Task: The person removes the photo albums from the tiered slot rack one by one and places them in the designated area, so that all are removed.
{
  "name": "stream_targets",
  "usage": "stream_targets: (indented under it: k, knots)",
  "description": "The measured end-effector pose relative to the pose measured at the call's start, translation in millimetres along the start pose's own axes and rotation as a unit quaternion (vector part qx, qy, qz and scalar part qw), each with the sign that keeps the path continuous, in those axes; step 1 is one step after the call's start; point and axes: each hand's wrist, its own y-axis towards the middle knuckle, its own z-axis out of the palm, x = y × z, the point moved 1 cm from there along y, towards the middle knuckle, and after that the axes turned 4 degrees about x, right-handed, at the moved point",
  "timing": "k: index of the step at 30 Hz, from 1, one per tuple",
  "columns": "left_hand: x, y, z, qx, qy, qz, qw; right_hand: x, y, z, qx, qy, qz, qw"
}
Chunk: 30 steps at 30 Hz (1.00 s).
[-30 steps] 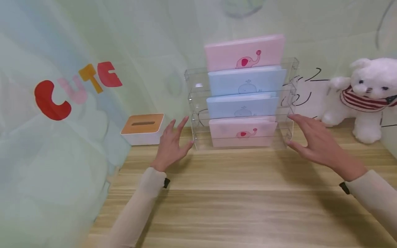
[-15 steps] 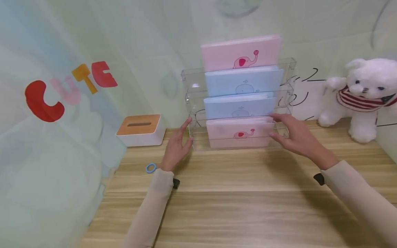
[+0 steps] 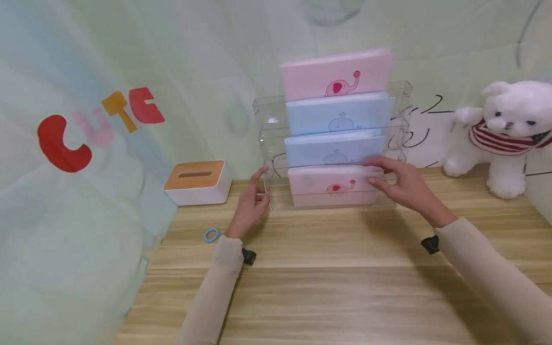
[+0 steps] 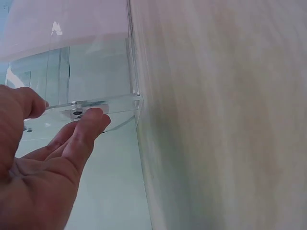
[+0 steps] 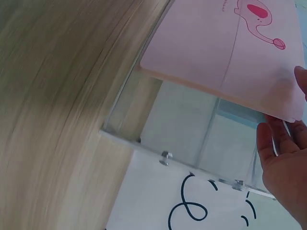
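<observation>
A clear acrylic tiered rack (image 3: 275,112) stands against the wall, with pink and blue folders upright in its tiers. My left hand (image 3: 249,207) holds the rack's left side; in the left wrist view, the thumb and fingers pinch its clear edge (image 4: 122,103). At the lowest tier, my right hand (image 3: 407,188) grips the upper right corner of a pink folder (image 3: 315,186) with an elephant drawing. In the right wrist view, fingers reach behind that folder (image 5: 206,57) and the thumb lies at its front. Behind it stand two blue whale folders (image 3: 312,151) and another pink elephant folder (image 3: 310,79) at the top.
A white tissue box (image 3: 196,195) with a wooden lid stands left of the rack. A blue ring (image 3: 211,235) lies on the wooden table (image 3: 310,297) near my left wrist. At the right sits a white teddy bear (image 3: 502,158) in a striped scarf.
My right hand has moved left from the rack's right side onto the lowest pink folder's corner. My left hand has closed on the rack's left edge. The blue ring has come into view.
</observation>
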Motion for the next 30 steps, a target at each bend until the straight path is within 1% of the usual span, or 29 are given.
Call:
stream_targets:
  k: [4, 6, 8, 11, 14, 17, 24, 28, 30]
  knots:
    - [-0.5, 0.7, 1.2, -0.003, 0.001, 0.002, 1.0000, -3.7, 5.4, 5.8, 0.010, 0.040, 0.021, 0.9989]
    - [-0.7, 0.8, 1.0, -0.004, 0.002, 0.001, 1.0000, -6.1, 8.0, 10.7, 0.008, 0.073, 0.029, 0.9969]
    - [-0.8, 0.8, 0.9, -0.006, 0.009, 0.001, 0.9999, -10.9, 9.6, 19.0, -0.002, 0.116, 0.030, 0.9928]
    - [-0.7, 0.6, 0.7, -0.005, 0.016, -0.001, 0.9999, -17.6, 10.3, 33.1, -0.035, 0.179, 0.027, 0.9829]
    - [0.1, 0.8, 0.5, -0.005, 0.023, -0.002, 0.9997, -21.2, 10.1, 43.2, -0.071, 0.208, 0.025, 0.9751]
    - [-0.5, 0.4, -0.4, -0.005, 0.024, -0.004, 0.9997, -20.7, 10.7, 47.0, -0.096, 0.216, 0.023, 0.9714]
    - [-1.4, -0.1, -0.7, -0.006, 0.025, -0.003, 0.9997, -19.1, 13.5, 50.6, -0.124, 0.227, 0.028, 0.9657]
    - [-0.3, 0.3, 0.3, -0.007, 0.030, 0.002, 0.9995, -16.6, 13.0, 49.5, -0.138, 0.223, 0.033, 0.9643]
    - [0.3, 0.6, 0.8, -0.006, 0.034, 0.002, 0.9994, -14.8, 12.3, 47.0, -0.146, 0.212, 0.033, 0.9658]
